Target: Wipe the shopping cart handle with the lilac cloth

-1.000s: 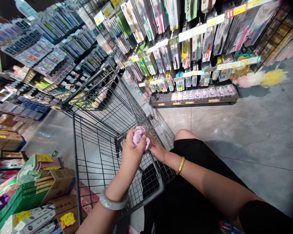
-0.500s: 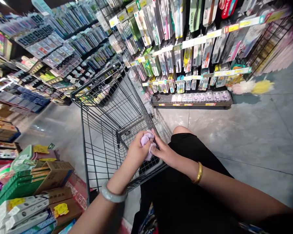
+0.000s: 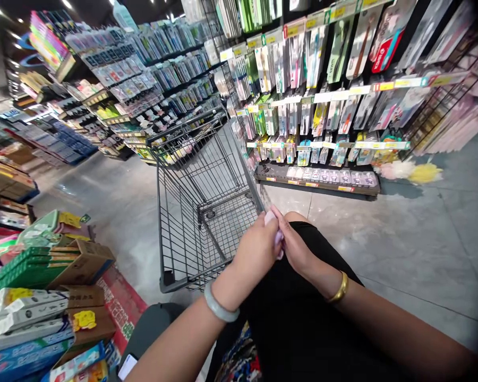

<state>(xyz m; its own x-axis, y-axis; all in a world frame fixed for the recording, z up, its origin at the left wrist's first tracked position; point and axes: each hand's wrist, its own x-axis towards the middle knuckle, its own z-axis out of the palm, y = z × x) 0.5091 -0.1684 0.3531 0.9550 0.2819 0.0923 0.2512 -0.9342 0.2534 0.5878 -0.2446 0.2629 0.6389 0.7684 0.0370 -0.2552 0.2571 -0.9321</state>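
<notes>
Two hands hold a soft, pale purple bundle [image 3: 279, 237] above the lap.
The left hand [image 3: 257, 246], with a smooth, pale grey-green ring bangle [image 3: 220, 305] on its wrist, has its fingers curled around the bundle, and only bits peek out. The right hand [image 3: 297, 249], with a shiny gold bangle [image 3: 340, 286], lies against the other side, its fingers nearly straight and close together; I cannot tell if they grip it. The bundle sits between both hands, over black clothing [image 3: 302, 318] and just beside a big grey wire shopping cart [image 3: 170, 285]. Past the cart stands a dark rack [image 3: 322, 188] full of small hanging packs, on a shiny grey floor [image 3: 406, 228].
</notes>
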